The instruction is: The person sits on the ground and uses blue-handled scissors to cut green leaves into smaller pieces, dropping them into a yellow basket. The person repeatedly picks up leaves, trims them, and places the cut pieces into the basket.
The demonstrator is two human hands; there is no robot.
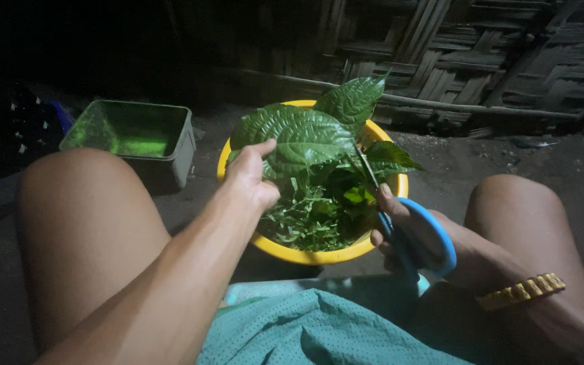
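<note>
My left hand grips a sprig of large, dark green leaves and holds it over a yellow bowl. The bowl stands on the ground between my knees and holds a heap of smaller cut greens. My right hand is closed through the blue handles of a pair of scissors. The scissor blades point up into the sprig near its stem, just right of the big leaves. A yellow beaded bracelet sits on my right wrist.
A green plastic tub stands on the ground to the left of the bowl. A woven bamboo wall runs along the back. My bare knees flank the bowl, and teal cloth covers my lap. The surroundings are dark.
</note>
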